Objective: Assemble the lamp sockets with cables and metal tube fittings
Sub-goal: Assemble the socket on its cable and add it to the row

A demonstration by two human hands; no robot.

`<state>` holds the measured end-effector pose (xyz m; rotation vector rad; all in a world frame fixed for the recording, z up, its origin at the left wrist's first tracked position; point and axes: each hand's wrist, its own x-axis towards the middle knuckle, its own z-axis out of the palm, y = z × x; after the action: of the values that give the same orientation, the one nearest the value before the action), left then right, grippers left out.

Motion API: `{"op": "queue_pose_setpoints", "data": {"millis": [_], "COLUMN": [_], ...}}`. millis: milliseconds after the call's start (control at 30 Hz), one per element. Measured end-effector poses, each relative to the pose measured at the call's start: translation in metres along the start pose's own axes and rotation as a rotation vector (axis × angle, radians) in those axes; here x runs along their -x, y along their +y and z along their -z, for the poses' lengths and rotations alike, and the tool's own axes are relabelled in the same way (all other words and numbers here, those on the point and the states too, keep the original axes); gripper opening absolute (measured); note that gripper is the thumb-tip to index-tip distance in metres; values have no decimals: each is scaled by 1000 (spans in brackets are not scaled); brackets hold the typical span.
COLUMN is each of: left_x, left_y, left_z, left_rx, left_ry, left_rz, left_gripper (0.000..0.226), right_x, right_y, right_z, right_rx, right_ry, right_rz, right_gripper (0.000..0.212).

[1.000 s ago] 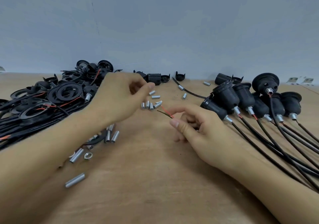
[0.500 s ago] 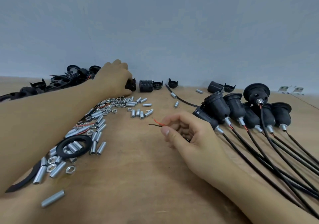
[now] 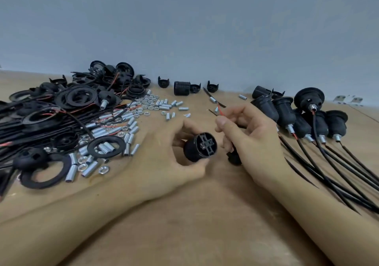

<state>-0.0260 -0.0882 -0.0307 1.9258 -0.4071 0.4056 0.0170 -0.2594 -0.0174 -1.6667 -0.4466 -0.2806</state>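
Far left of the table point(image 3: 205, 235): heap of black cables and rings point(image 3: 51, 111), unassembled. Just right of it, loose metal tube fittings point(image 3: 114, 134) and nuts point(image 3: 147, 101) scattered, some lying inside a black ring point(image 3: 105, 146).

Centre: my left hand point(image 3: 164, 159), grip closed round a black socket body point(image 3: 200, 146), thumb below, fingers behind, open end with the cross-shaped insert facing me. Held just above the table.

Right beside it: my right hand point(image 3: 252, 140), grip closed on a black cable point(image 3: 233, 155), red and black wire ends point(image 3: 219, 109) sticking out past the fingertips. Hands near each other, parts not yet touching.

Far right: row of finished sockets point(image 3: 307, 118) with fittings and cables trailing toward me.

Step, as I judge it: feeding the wire ends into the socket body.

Risks: bare ends are thin and splayed, so they could snag on the insert and bend instead of passing through. Socket is pinched only at the rim side, so pushing could twist it out of my grip. My left forearm lies close to the loose fittings; a sweep would roll them away.
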Motion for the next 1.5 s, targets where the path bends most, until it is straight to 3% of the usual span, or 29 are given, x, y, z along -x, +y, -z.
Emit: {"op": "queue_pose_setpoints", "data": {"millis": [167,600,800,1500], "left_x": [-7,-10,-8,-6], "left_y": [-5,-5,-4,-1], "left_z": [13,10,8,7], "left_rx": [-104,-72,-74,-214], "left_ry": [30,14,32,5], "left_rz": [-119,-50,-56,-212], "left_gripper": [45,27,25,15], "right_x": [5,8,12,17], "right_y": [-5,-17,-19,-25], "right_z": [1,5,1,-5], "right_rx": [144,333,398,672], "right_ry": [-96,-134,-149,-196], "right_rz": [116,489,559,769], "right_gripper": [19,27,14,10]}}
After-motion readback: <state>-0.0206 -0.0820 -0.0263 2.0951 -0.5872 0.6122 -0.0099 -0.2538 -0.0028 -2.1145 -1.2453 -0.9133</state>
